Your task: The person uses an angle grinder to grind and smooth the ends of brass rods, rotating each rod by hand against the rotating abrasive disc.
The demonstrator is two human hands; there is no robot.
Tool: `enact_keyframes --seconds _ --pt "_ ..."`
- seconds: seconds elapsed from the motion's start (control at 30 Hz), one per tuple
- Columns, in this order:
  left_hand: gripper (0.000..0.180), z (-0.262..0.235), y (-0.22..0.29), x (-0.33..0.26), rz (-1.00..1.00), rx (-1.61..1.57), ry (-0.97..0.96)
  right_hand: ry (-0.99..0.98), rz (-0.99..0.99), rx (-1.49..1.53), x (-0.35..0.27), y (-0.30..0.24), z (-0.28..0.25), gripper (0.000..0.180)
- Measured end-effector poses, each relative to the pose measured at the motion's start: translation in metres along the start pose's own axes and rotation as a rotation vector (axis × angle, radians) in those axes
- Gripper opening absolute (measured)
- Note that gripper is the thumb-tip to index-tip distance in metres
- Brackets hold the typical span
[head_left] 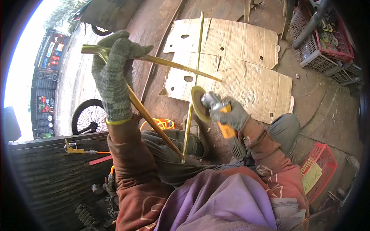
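Observation:
My left hand, in a grey knit glove, is closed around the upper left corner of a gold-coloured metal tube frame. One tube runs right from that corner, and another slopes down toward my lap. A long straight tube crosses the frame, from the cardboard down to my legs. My right hand, gloved too, grips a yellow and grey angle grinder. Its round tan disc is beside the long tube; whether they touch I cannot tell.
Flattened cardboard lies on the floor ahead. At the far right, plastic crates hold several discs; a red basket is nearer. Left are a spoked wheel, an orange hose and a yellow air gun on a dark ridged surface.

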State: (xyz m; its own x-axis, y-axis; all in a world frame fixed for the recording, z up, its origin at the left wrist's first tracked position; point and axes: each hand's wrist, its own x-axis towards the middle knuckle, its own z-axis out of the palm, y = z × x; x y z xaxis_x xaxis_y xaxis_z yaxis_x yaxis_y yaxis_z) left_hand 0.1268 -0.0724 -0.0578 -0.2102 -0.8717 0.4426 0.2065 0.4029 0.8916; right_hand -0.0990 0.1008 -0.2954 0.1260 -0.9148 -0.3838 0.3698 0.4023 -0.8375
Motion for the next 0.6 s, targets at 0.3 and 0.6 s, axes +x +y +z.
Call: enact_keyframes --seconds 0.3,0.6 --pt "0.026 0.013 0.003 -0.001 -0.001 0.021 0.000 0.036 -0.028 -0.084 0.020 -0.032 0.001 0.061" --pt "0.024 0.031 0.007 -0.008 0.011 -0.003 -0.018 -0.008 -0.070 -0.184 -0.020 -0.006 -0.001 0.063"
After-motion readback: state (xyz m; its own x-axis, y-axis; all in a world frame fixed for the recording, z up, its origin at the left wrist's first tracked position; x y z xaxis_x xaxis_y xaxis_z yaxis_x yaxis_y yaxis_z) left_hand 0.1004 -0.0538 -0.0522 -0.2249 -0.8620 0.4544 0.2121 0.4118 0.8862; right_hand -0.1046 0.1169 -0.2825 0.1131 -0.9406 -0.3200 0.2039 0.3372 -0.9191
